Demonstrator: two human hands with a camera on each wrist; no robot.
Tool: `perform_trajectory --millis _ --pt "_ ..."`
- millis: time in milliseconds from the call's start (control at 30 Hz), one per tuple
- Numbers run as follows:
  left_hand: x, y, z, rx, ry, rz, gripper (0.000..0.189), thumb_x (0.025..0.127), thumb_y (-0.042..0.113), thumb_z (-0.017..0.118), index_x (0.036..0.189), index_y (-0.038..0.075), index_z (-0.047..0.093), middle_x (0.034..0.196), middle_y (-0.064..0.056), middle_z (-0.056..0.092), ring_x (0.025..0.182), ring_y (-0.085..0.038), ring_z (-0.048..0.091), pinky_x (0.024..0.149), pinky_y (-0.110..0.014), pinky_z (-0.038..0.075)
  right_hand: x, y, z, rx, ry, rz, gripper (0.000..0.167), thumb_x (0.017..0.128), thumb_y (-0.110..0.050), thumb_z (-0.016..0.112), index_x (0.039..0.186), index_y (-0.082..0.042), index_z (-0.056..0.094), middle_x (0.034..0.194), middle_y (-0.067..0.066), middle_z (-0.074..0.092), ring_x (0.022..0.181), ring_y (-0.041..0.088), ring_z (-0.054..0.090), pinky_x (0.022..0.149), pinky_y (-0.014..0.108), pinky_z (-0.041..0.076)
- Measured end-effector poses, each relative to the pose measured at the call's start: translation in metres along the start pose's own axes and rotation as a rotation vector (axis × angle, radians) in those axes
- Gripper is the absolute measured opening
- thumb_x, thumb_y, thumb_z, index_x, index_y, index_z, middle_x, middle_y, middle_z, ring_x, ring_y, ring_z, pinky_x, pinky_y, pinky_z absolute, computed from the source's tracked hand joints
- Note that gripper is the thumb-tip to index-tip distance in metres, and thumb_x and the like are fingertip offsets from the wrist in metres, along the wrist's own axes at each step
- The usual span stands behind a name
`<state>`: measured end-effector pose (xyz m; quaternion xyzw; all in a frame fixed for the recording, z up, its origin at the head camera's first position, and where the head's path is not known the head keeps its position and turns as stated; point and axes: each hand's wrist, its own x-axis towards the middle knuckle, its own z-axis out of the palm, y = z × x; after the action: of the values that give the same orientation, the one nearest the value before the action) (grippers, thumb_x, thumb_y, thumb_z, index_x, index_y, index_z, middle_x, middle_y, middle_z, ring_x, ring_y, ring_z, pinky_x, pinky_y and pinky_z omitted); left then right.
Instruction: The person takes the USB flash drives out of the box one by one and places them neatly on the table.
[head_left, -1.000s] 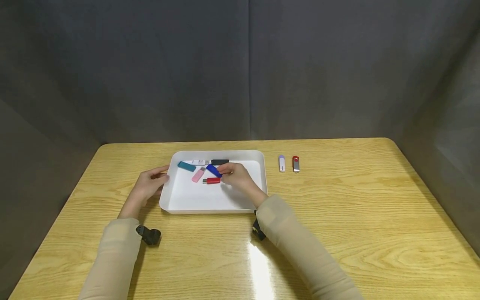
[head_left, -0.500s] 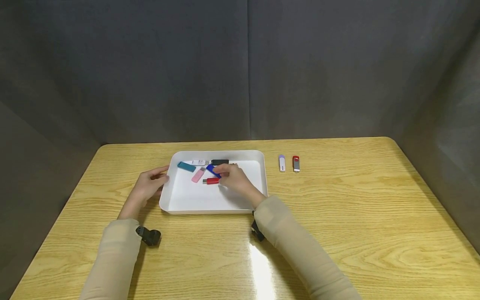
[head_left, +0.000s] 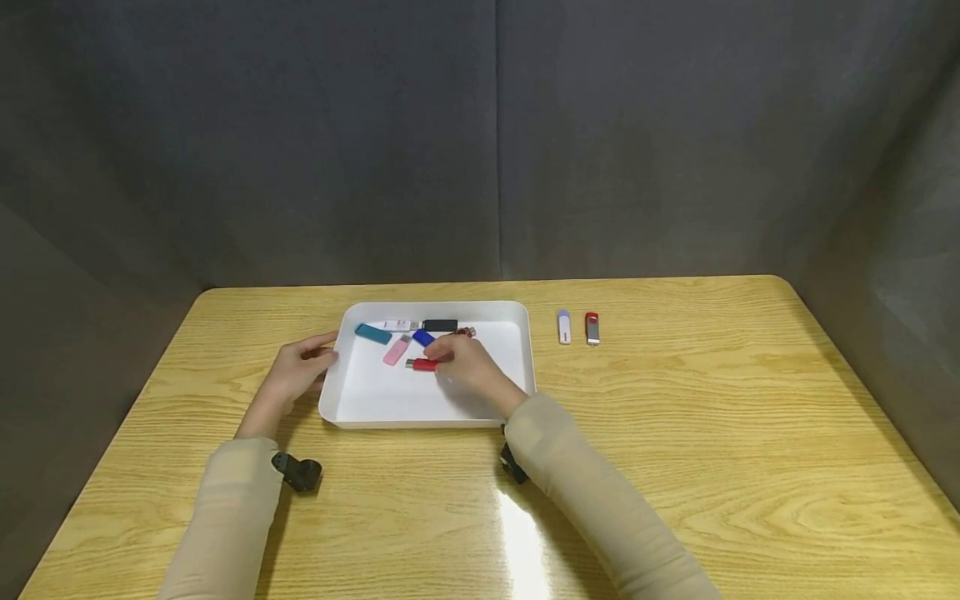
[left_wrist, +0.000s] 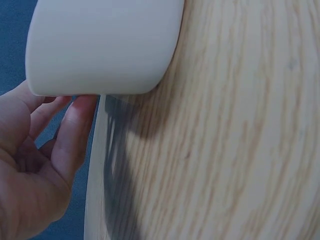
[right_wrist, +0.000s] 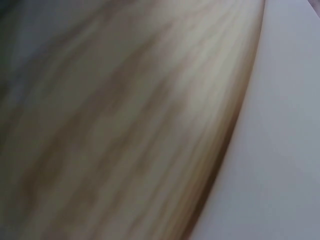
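Observation:
In the head view, my right hand (head_left: pixel 470 364) reaches over the white tray (head_left: pixel 420 408), its thumb and fingers pinching the right end of a red USB stick (head_left: pixel 424 365). A blue USB stick (head_left: pixel 422 337) lies just behind the fingertips, partly covered. Another stick, dark red with a metal plug (head_left: pixel 467 332), shows beyond the knuckles. My left hand (head_left: pixel 294 372) rests against the outside of the tray's left wall. The left wrist view shows its fingers (left_wrist: pixel 75 132) loosely bent at the wall. The right wrist view has only tray wall and table, no hand.
Inside the tray also lie a teal stick (head_left: pixel 373 333), a pink stick (head_left: pixel 397 350), a white stick (head_left: pixel 400 325) and a black stick (head_left: pixel 440 325). On the wooden table (head_left: pixel 720 417), right of the tray, a lilac-white stick (head_left: pixel 564 327) stands beside a red-and-silver stick (head_left: pixel 592 328).
My right hand has shifted slightly left and down onto the red USB stick, which has moved a little toward me. The dark red stick behind it has come into sight. My left hand stays put.

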<state>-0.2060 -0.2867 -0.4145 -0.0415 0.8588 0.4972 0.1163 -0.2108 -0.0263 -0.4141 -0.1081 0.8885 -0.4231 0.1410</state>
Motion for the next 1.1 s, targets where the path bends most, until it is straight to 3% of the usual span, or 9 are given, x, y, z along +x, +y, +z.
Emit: perform_trajectory --millis 233,767,1100 --pt "0.0003 -0.0009 0.0003 -0.008 -0.004 -0.004 0.05 0.098 0.019 0.049 0.145 0.008 0.04 0.131 -0.024 0.05 0.09 -0.009 0.059 0.07 -0.016 0.054 0.001 0.005 -0.0012 -0.009 0.035 -0.004 0.021 0.084 0.001 0.065 0.104 -0.003 0.069 0.103 0.012 0.071 0.098 0.023 0.065 0.094 0.034 0.049" --pt "0.0004 0.0016 0.0006 -0.003 0.006 -0.017 0.05 0.098 0.02 0.049 0.146 0.009 0.04 0.131 -0.024 0.05 0.092 -0.011 0.059 0.069 -0.016 0.053 0.0024 0.0052 -0.0057 -0.015 0.02 0.037 0.027 0.078 0.005 0.072 0.103 -0.003 0.069 0.103 0.011 0.071 0.095 0.021 0.064 0.088 0.028 0.051" --pt "-0.0002 0.0008 0.001 -0.005 0.002 -0.02 0.049 0.099 0.02 0.049 0.146 0.009 0.039 0.131 -0.023 0.05 0.092 -0.012 0.059 0.069 -0.016 0.053 -0.0032 0.0034 -0.0071 -0.012 0.004 0.05 0.035 0.076 0.005 0.071 0.11 -0.003 0.071 0.099 0.012 0.07 0.085 0.014 0.057 0.073 0.019 0.045"
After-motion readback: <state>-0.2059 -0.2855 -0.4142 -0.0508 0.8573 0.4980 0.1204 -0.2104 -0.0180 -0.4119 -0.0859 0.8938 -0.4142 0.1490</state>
